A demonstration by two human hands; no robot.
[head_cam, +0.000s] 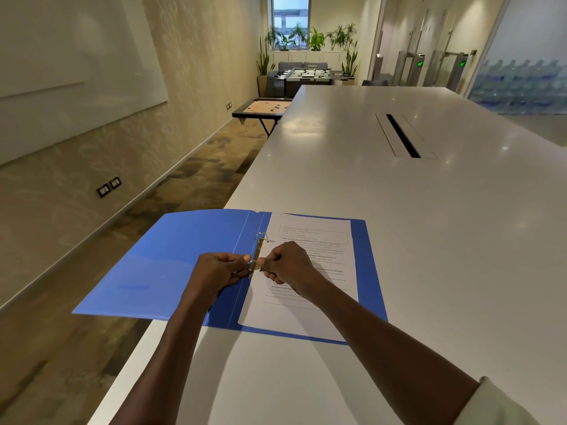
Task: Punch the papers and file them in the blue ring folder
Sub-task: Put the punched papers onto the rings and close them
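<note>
The blue ring folder [171, 265] lies open flat at the near left corner of the long white table [399, 194], its left cover jutting out past the table edge over the carpet, its right cover flat on the tabletop. Along the spine sits one brass-coloured ring mechanism [257, 253] with two rings: the far ring stands clear above the hands, the near one is caught between the fingers. The left hand [219, 273] comes in over the left cover, fingers curled, pinching the near ring from its left side. The right hand [287, 265] rests on the papers [306, 314] with its fingers curled in, pinching the same ring from the right, so the two hands almost meet at the spine. The papers are a white printed stack on the right cover, its left edge against the rings; I cannot tell how many sheets it holds, and the right hand and forearm hide part of the text. Past the table's left side stands one low game board on black legs [260, 107], and beyond it a table football set [310, 73] before a sofa and potted plants [316, 39]. In the tabletop to the right runs one dark cable slot [403, 136].
</note>
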